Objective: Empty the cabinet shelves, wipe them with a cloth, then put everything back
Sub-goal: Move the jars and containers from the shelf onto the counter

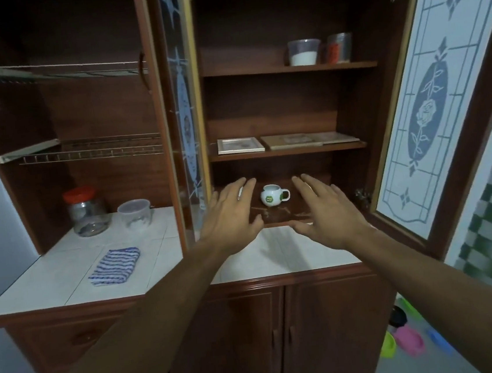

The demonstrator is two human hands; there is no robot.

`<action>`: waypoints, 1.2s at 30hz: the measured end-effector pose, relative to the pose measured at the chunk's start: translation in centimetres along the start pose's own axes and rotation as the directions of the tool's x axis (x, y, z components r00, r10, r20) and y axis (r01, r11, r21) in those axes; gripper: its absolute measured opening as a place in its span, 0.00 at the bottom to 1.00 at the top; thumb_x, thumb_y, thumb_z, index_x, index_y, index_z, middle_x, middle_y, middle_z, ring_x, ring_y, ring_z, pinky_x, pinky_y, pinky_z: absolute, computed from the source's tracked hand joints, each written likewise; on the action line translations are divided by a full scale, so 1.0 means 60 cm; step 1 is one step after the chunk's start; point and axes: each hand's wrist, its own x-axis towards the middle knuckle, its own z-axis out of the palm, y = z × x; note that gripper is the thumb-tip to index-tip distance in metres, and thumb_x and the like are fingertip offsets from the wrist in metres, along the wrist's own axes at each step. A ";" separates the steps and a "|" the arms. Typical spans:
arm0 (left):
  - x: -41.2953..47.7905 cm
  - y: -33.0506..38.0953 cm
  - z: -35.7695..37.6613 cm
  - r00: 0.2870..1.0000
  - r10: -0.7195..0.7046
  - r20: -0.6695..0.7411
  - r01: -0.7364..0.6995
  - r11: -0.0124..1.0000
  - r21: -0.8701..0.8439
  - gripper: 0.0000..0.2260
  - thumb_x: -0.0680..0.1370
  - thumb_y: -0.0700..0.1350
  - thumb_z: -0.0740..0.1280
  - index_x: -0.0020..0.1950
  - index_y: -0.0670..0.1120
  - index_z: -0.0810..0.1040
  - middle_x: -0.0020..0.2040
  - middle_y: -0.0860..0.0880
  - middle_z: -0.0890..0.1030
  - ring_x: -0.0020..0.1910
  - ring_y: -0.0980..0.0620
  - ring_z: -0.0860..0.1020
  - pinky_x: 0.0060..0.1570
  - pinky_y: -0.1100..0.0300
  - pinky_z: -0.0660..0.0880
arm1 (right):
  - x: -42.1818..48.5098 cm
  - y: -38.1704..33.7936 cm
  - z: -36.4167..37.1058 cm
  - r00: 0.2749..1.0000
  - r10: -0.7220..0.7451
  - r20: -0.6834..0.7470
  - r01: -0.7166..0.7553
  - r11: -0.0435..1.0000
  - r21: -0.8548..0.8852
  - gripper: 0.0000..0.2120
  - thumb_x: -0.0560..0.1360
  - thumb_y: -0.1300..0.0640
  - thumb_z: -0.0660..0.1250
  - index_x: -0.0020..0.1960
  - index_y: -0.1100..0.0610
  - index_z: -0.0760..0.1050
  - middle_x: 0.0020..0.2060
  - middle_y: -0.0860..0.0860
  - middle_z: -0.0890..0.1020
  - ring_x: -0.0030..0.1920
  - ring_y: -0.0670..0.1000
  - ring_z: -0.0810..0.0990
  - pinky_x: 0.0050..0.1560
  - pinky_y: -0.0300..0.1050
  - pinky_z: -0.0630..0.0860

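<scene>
A small white mug (pixel 273 195) with green labels stands on the bottom shelf (pixel 281 217) of the open cabinet. My left hand (pixel 232 218) reaches in just left of it, fingers spread and holding nothing; something white shows behind its fingers. My right hand (pixel 326 212) reaches in just right of the mug, also spread and empty. A folded blue-and-white striped cloth (pixel 115 266) lies on the tiled counter (pixel 51 282) to the left. The middle shelf holds a white picture frame (pixel 240 145) and flat boards (pixel 306 140). On the top shelf stand two plastic containers (pixel 303 52).
Both patterned glass doors hang open: one in the centre (pixel 183 108), one at the right (pixel 442 99). A red-lidded glass jar (pixel 85 211) and a clear tub (pixel 136 213) sit on the counter at the left. Wire racks (pixel 89 152) hang above. Coloured items lie on the floor at the lower right.
</scene>
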 end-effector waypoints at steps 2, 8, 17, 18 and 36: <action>0.037 0.001 0.008 1.000 0.004 0.006 -0.004 1.000 0.014 0.34 0.77 0.53 0.64 0.79 0.49 0.53 0.78 0.48 0.57 0.77 0.49 0.54 0.75 0.45 0.52 | 0.028 0.020 -0.003 1.000 0.003 -0.009 -0.003 1.000 -0.011 0.42 0.76 0.36 0.61 0.79 0.50 0.44 0.79 0.51 0.51 0.78 0.53 0.52 0.77 0.55 0.51; 0.149 -0.003 0.021 0.993 0.090 -0.080 -0.086 0.995 0.056 0.33 0.76 0.53 0.65 0.78 0.48 0.57 0.76 0.47 0.61 0.75 0.48 0.58 0.74 0.46 0.56 | 0.118 0.074 -0.018 0.998 0.020 -0.059 -0.022 0.999 -0.034 0.41 0.75 0.37 0.62 0.79 0.51 0.46 0.79 0.51 0.53 0.78 0.53 0.53 0.76 0.55 0.51; 0.301 0.018 0.048 0.978 0.165 -0.124 -0.166 0.986 0.005 0.31 0.77 0.52 0.65 0.77 0.47 0.58 0.76 0.45 0.61 0.75 0.47 0.58 0.73 0.45 0.57 | 0.219 0.153 -0.043 0.990 0.046 -0.133 -0.057 0.995 -0.084 0.42 0.76 0.37 0.62 0.79 0.52 0.45 0.79 0.53 0.51 0.78 0.54 0.52 0.76 0.54 0.52; 0.319 0.019 0.054 0.977 0.170 -0.128 -0.169 0.985 0.012 0.32 0.77 0.52 0.65 0.77 0.47 0.58 0.76 0.45 0.61 0.75 0.47 0.58 0.73 0.44 0.57 | 0.233 0.164 -0.044 0.989 0.043 -0.141 -0.056 0.995 -0.088 0.43 0.76 0.37 0.62 0.79 0.52 0.44 0.79 0.53 0.51 0.78 0.54 0.52 0.76 0.54 0.52; 0.695 0.086 0.080 0.919 0.186 -0.347 -0.156 0.981 0.112 0.32 0.76 0.53 0.65 0.77 0.47 0.59 0.74 0.45 0.64 0.73 0.46 0.62 0.72 0.43 0.59 | 0.520 0.403 -0.102 0.933 -0.057 -0.356 0.019 0.994 -0.107 0.43 0.75 0.39 0.66 0.79 0.54 0.48 0.78 0.55 0.53 0.76 0.57 0.58 0.75 0.55 0.58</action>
